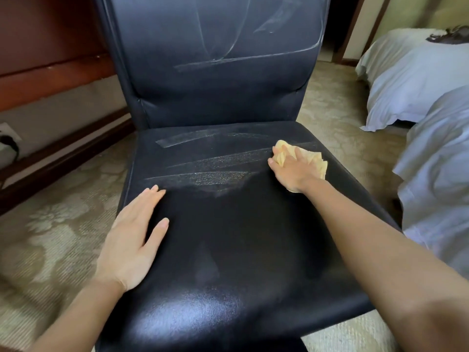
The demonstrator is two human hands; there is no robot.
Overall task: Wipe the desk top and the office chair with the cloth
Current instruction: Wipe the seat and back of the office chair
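A black leather office chair [228, 237] fills the middle of the view, its seat toward me and its backrest [218, 59] upright behind. Damp wipe streaks mark the far half of the seat and the backrest. My right hand [291, 168] presses a crumpled yellow cloth [316, 161] onto the far right part of the seat, fingers curled over the cloth. My left hand [132, 240] lies flat on the seat's left edge with straight fingers. The desk top is not in view.
Patterned beige carpet [50, 237] surrounds the chair. White bedding [418, 80] on a bed lies at the right, close to the seat's right edge. A wall with dark wooden skirting [63, 158] and a socket [7, 135] runs along the left.
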